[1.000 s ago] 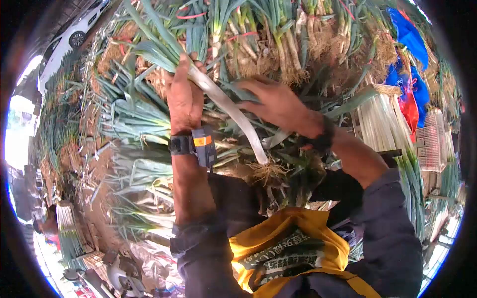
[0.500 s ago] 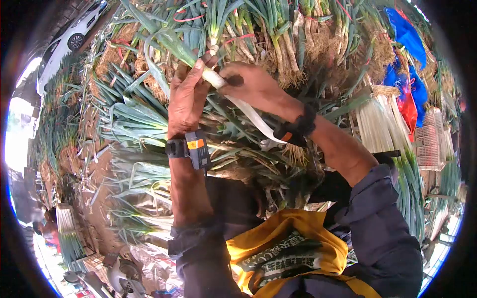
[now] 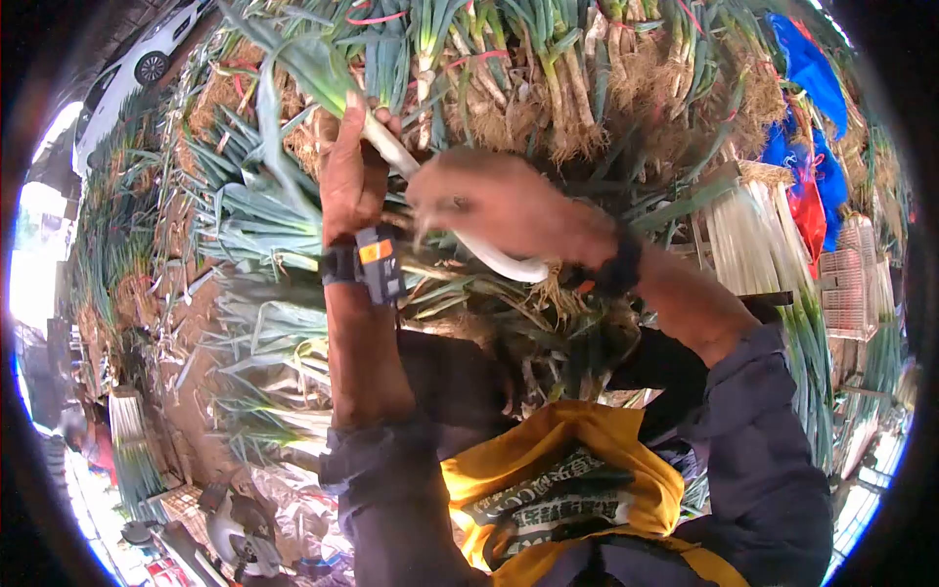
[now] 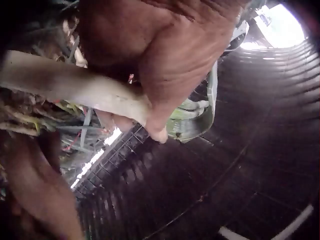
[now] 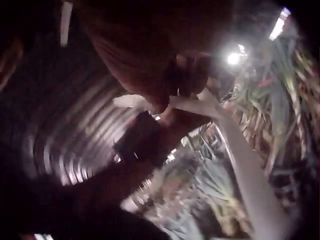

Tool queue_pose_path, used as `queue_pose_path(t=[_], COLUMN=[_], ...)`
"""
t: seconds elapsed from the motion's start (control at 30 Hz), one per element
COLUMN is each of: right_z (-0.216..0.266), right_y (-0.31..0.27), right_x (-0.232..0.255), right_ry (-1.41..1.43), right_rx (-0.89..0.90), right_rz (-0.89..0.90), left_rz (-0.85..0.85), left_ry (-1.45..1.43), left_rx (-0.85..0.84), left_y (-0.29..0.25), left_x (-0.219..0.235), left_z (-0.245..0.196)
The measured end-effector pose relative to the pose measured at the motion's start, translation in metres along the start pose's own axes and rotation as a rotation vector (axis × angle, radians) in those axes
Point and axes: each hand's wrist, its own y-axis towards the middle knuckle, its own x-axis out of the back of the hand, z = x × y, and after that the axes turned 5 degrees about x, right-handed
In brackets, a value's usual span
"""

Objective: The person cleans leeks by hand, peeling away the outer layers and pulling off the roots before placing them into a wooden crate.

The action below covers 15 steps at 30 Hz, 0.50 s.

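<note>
A long leek [image 3: 501, 262] slants across the head view, its green leaves [image 3: 311, 68] at upper left and its white stem running down to the right. My left hand [image 3: 349, 176] grips it just below the leaves, with the thumb along the stem. In front of the stem is my right hand [image 3: 509, 201], blurred and with curled fingers, hiding the middle of the leek. The right wrist view shows a pale strip of leek skin [image 5: 131, 101] pinched between that hand's thumb and fingers, beside the white stem [image 5: 250, 170].
Bundled leeks with hairy roots [image 3: 577, 137] line the far side. Loose leeks [image 3: 264, 220] lie at left. A stack of trimmed white leeks [image 3: 738, 230] stands at right, near blue bags [image 3: 807, 73] and a red bag [image 3: 804, 220]. A white car [image 3: 137, 73] is at upper left.
My right hand came from apart and loosely spread to the stem beside my left hand, then moved slightly down along it. The left hand keeps its grip on the leek.
</note>
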Motion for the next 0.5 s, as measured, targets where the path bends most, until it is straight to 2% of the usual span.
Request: queue_pose_path(t=[0.03, 0.07, 0.13, 0.2, 0.3, 0.33, 0.43, 0.47, 0.5], right_z=[-0.001, -0.002, 0.006, 0.014, -0.015, -0.048, -0.023, -0.014, -0.017], right_y=[0.001, 0.005, -0.003, -0.015, -0.055, -0.086, -0.047, -0.029, -0.016], right_x=[0.003, 0.004, 0.019, 0.034, 0.033, 0.018, 0.024, 0.025, 0.019], right_ry=[0.236, 0.604, 0.656, 0.692, 0.146, -0.255, 0.104, 0.138, 0.047], right_rx=[-0.157, -0.143, -0.226, -0.269, -0.359, -0.295, -0.489, -0.567, -0.426], right_rz=[-0.027, -0.1, -0.063, -0.036, 0.418, 0.594, 0.13, -0.043, -0.135], left_rz=[0.017, 0.04, 0.102, 0.087, 0.062, 0.053, 0.132, 0.17, 0.19], left_ry=[0.006, 0.013, -0.028, 0.049, 0.12, 0.083, -0.01, -0.031, -0.033], left_rx=[-0.021, -0.041, -0.088, -0.112, -0.106, -0.08, -0.008, 0.016, 0.026], left_y=[0.001, 0.003, 0.007, 0.011, 0.015, 0.009, 0.007, 0.006, 0.002], left_x=[0.004, 0.007, 0.009, 0.011, 0.013, 0.009, -0.005, -0.008, -0.019], left_z=[-0.001, -0.003, -0.001, -0.001, -0.003, -0.002, 0.004, 0.005, 0.005])
